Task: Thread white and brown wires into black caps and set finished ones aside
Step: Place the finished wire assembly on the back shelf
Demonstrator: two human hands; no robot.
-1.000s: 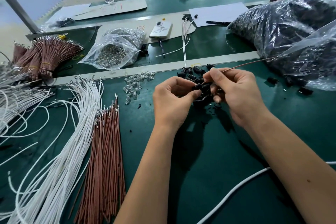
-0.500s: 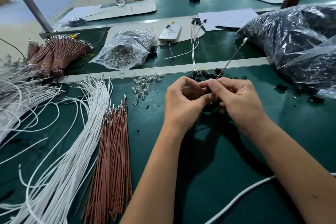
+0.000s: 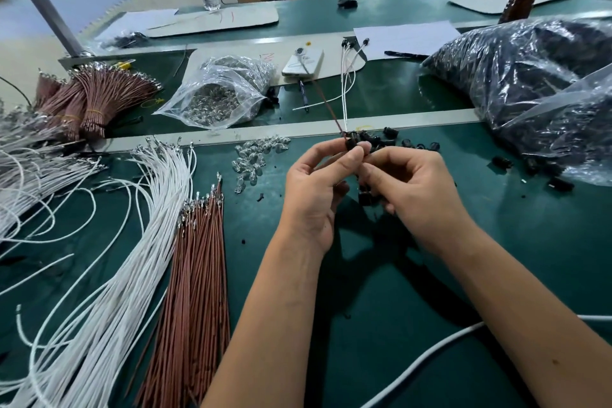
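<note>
My left hand [image 3: 314,195] pinches a small black cap [image 3: 350,143] between thumb and forefinger. A brown wire [image 3: 328,109] runs out of that cap, up and to the left. My right hand [image 3: 414,192] meets the cap with its forefinger tip, and its curled fingers hold spare black caps [image 3: 365,198]. Loose black caps [image 3: 392,140] lie just beyond my hands. Left of them lie a fan of white wires [image 3: 142,242] and a bundle of brown wires [image 3: 198,275]. A few capped white wires [image 3: 347,76] lie farther back.
Clear LEDs [image 3: 251,156] are scattered by a metal strip [image 3: 298,132]; a bag of them [image 3: 222,93] lies beyond. Large bags of black caps [image 3: 530,76] fill the right. A phone [image 3: 303,61], tied brown bundles [image 3: 96,96] and a white cable [image 3: 430,351] are also here.
The brown wire has swung from pointing right to pointing up and left. Both hands stay together at the cap, with my left fingers now pinching it at the top.
</note>
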